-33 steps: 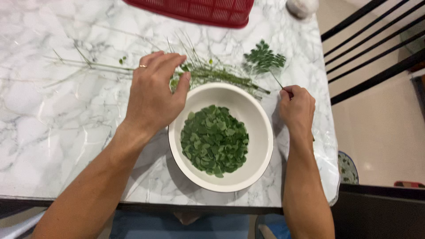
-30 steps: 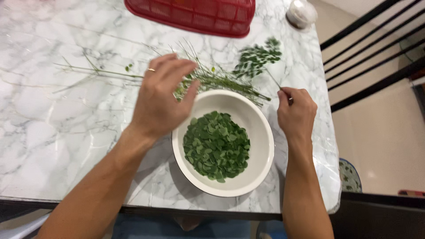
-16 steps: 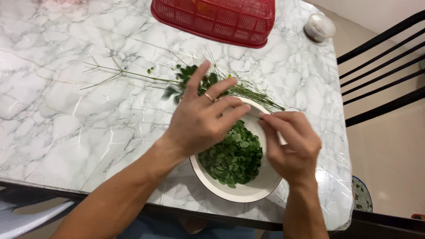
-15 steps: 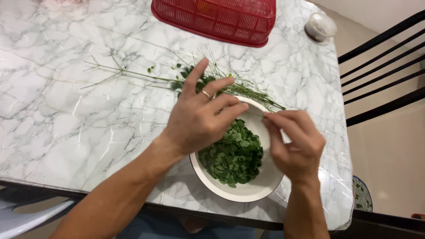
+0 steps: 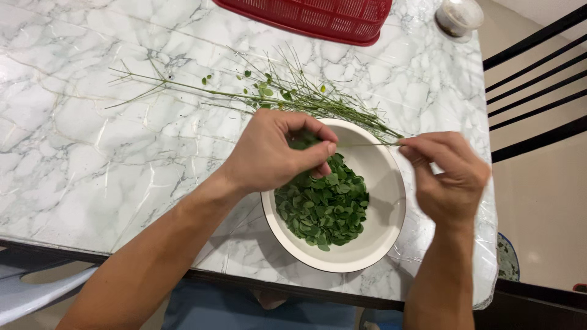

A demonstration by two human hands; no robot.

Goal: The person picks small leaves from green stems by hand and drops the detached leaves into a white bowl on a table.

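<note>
My left hand (image 5: 272, 153) and right hand (image 5: 449, 174) are pinching a thin stem (image 5: 367, 144) above the bowl (image 5: 391, 208) of leaves (image 5: 324, 205).

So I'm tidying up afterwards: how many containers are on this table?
3: a white bowl of leaves under the hands, a red basket at the far edge, a small jar at the far right corner.

Open marble tabletop (image 5: 79, 153) left of the white bowl (image 5: 385, 244): room to pass. Behind the bowl, stripped stems (image 5: 244, 96) block, w/ red basket (image 5: 318, 18) & small jar (image 5: 458, 15) beyond.
</note>
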